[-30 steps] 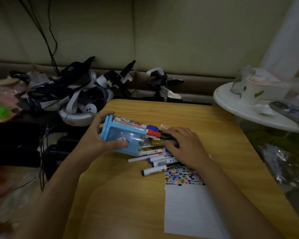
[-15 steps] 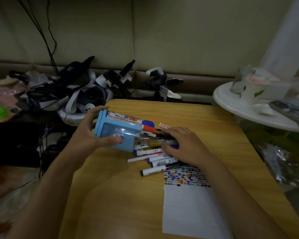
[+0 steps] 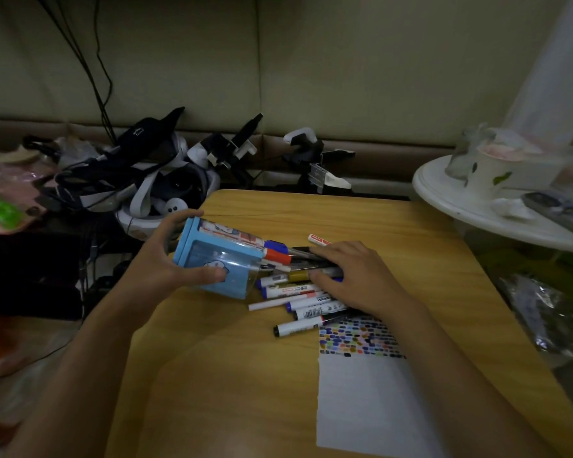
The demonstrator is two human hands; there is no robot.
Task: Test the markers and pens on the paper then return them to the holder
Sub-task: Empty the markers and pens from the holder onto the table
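1. Here, the left hand (image 3: pixel 166 259) grips the blue holder (image 3: pixel 219 259), fingers over its base end and thumb across the clear front, tipping it on its side so the mouth faces right, probably so the markers can slide in lengthwise.
2. The right hand (image 3: pixel 354 276) lies on the bundle of markers and pens (image 3: pixel 288 262) sticking out of the mouth, its fingers curled over the ones on top (whether it truly clasps them or only presses on them is hard to tell), seemingly to gather them and feed them inward.
3. More markers lie loose on the bench (image 3: pixel 377 219) just below the holder's mouth, among them a black-capped white marker (image 3: pixel 298 328) nearest the paper; one small white pen (image 3: pixel 319 239) lies apart, just beyond the right hand.
4. The paper (image 3: pixel 371 401) lies near the right forearm, its top band filled with colored test marks (image 3: pixel 358 338), which suggests testing is finished and the return step is in hand.
5. Further out, a heap of headsets and straps (image 3: pixel 146 180) lies left of the bench, and a round white side table (image 3: pixel 460 206) with a paper cup (image 3: pixel 490 173) stands to the right.
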